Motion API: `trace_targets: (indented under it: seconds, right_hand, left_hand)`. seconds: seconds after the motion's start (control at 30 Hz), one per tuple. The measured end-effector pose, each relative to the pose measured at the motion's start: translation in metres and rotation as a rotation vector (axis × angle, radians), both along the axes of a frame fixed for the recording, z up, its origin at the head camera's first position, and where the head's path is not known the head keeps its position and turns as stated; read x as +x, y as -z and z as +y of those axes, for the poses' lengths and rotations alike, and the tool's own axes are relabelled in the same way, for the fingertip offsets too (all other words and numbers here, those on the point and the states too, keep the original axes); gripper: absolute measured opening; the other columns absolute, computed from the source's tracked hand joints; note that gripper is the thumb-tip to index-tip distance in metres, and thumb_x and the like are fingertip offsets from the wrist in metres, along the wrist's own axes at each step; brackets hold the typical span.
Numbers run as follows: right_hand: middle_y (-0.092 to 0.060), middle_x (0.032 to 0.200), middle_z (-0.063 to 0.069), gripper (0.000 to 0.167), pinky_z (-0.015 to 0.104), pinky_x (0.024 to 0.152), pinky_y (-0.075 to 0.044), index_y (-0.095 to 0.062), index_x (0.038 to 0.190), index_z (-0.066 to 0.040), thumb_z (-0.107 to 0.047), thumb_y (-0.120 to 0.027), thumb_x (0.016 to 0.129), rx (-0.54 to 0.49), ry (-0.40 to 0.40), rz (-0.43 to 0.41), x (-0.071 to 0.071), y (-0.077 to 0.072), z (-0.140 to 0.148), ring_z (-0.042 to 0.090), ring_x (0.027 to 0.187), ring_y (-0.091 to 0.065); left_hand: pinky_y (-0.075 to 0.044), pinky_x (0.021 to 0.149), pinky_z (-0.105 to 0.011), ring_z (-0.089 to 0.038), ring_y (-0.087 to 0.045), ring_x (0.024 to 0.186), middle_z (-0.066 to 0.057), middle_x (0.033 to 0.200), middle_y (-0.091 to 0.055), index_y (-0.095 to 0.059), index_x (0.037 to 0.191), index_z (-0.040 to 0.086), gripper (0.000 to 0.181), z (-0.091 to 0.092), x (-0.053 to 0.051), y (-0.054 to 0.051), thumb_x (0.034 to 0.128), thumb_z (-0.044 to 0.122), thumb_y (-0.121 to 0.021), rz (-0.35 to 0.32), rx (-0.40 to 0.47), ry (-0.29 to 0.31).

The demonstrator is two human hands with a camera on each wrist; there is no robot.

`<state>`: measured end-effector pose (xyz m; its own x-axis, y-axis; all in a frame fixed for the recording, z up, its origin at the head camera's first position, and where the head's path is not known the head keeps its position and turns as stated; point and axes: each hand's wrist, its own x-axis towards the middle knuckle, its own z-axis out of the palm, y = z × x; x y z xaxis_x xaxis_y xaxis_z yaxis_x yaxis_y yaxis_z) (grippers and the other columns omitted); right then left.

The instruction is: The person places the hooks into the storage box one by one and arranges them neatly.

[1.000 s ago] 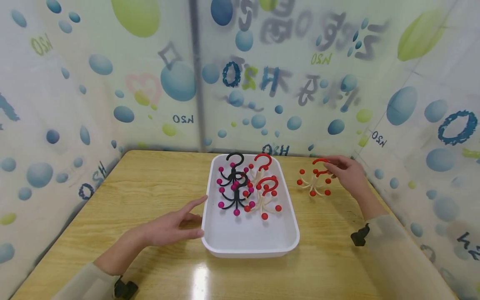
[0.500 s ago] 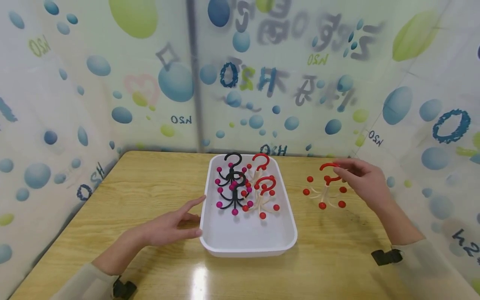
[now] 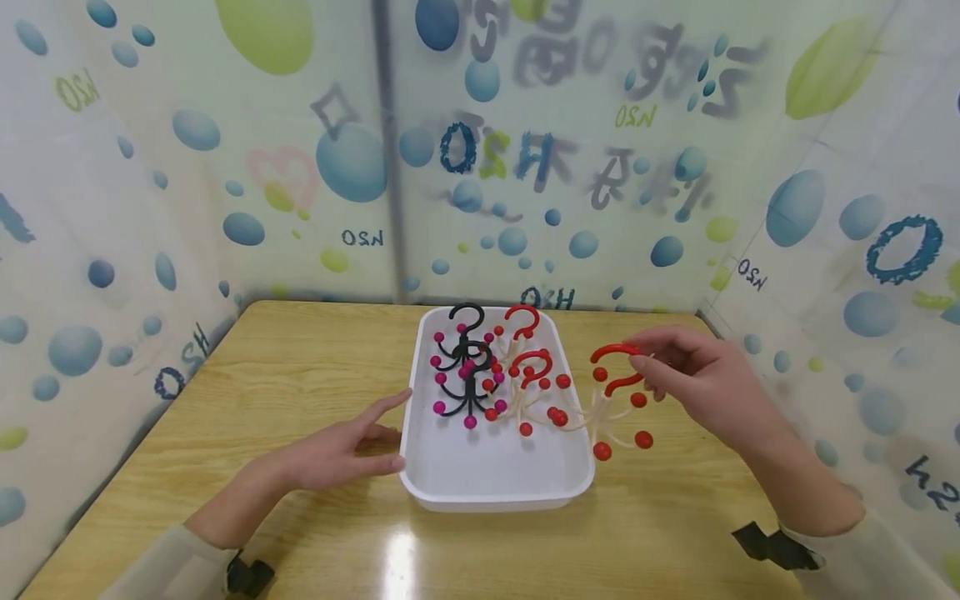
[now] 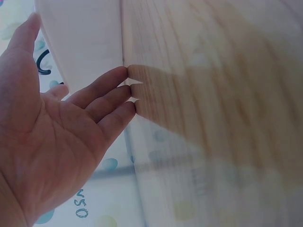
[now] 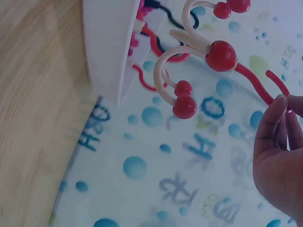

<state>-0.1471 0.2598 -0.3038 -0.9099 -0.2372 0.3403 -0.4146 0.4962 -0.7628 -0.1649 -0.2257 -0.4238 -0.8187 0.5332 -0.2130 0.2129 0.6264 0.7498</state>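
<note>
My right hand [image 3: 712, 387] pinches the red hook of a claw hanger [image 3: 602, 408] with cream curved arms and red ball tips. This hanger is upright, in the air over the right rim of the white tray [image 3: 495, 503]. In the right wrist view, thumb and fingertips grip the hook's curved end above the red hub [image 5: 221, 56]. My left hand [image 3: 345, 454] has its fingers spread against the tray's left side; the left wrist view shows the palm [image 4: 61, 142] and extended fingers. Inside the tray stand two black hangers [image 3: 470, 387] with magenta balls and two red-hooked cream hangers [image 3: 534, 365].
The tray stands on a wooden table [image 3: 322, 358], with the standing hangers toward its back. A patterned curtain [image 3: 300, 208] with blue and green spots encloses the table behind and at the sides. Dark straps [image 3: 776, 546] sit on the wrists.
My right hand has lifted the red-hooked hanger off the table right of the tray and carried it left and nearer, to the tray's right edge. The left hand stays put.
</note>
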Motion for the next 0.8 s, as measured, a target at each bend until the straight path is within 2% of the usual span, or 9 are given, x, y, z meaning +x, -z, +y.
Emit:
trace_targets:
  seconds: [0.17, 0.37, 0.47, 0.6, 0.8]
  right_hand:
    - [-0.076, 0.092, 0.006, 0.02, 0.029, 0.065, -0.06, -0.076, 0.127, -0.014, -0.015, -0.074, 0.107, -0.001, -0.077, -0.025, 0.002, 0.003, -0.028, 0.02, 0.078, -0.071]
    - [-0.079, 0.104, 0.007, 0.022, 0.028, 0.073, -0.064, -0.076, 0.127, -0.014, -0.016, -0.075, 0.106, -0.015, -0.167, -0.109, -0.006, 0.02, -0.064, 0.025, 0.084, -0.074]
    - [-0.079, 0.108, 0.007, 0.023, 0.027, 0.075, -0.064, -0.077, 0.127, -0.015, -0.018, -0.077, 0.104, -0.002, -0.186, -0.141, -0.012, 0.031, -0.08, 0.026, 0.086, -0.074]
    - [-0.079, 0.109, 0.009, 0.023, 0.029, 0.075, -0.065, -0.077, 0.127, -0.014, -0.016, -0.078, 0.103, 0.018, -0.207, -0.132, -0.018, 0.043, -0.095, 0.024, 0.084, -0.074]
    - [-0.079, 0.103, 0.008, 0.022, 0.029, 0.073, -0.065, -0.077, 0.126, -0.01, -0.014, -0.076, 0.104, 0.018, -0.221, -0.125, -0.022, 0.049, -0.105, 0.019, 0.079, -0.072]
  left_hand:
    - [-0.038, 0.124, -0.074, -0.046, -0.055, 0.151, -0.018, 0.159, -0.062, -0.01, 0.176, 0.039, 0.093, 0.0, -0.001, -0.001, 0.1062, 0.053, -0.07, -0.011, 0.002, -0.005]
    - [-0.038, 0.124, -0.074, -0.046, -0.054, 0.151, -0.018, 0.159, -0.062, -0.01, 0.177, 0.039, 0.094, 0.0, -0.002, 0.002, 0.106, 0.053, -0.07, -0.012, 0.002, -0.004]
    - [-0.037, 0.124, -0.074, -0.045, -0.054, 0.152, -0.017, 0.159, -0.062, -0.01, 0.176, 0.039, 0.094, 0.0, -0.002, 0.001, 0.1056, 0.055, -0.07, -0.018, 0.0, -0.007]
    - [-0.037, 0.124, -0.075, -0.046, -0.053, 0.152, -0.017, 0.16, -0.061, -0.01, 0.177, 0.039, 0.094, 0.0, -0.002, 0.001, 0.1058, 0.055, -0.069, -0.026, 0.002, -0.008]
    - [-0.036, 0.125, -0.075, -0.046, -0.052, 0.153, -0.017, 0.161, -0.06, -0.009, 0.177, 0.039, 0.093, -0.001, -0.002, 0.001, 0.1064, 0.054, -0.069, -0.022, -0.002, -0.004]
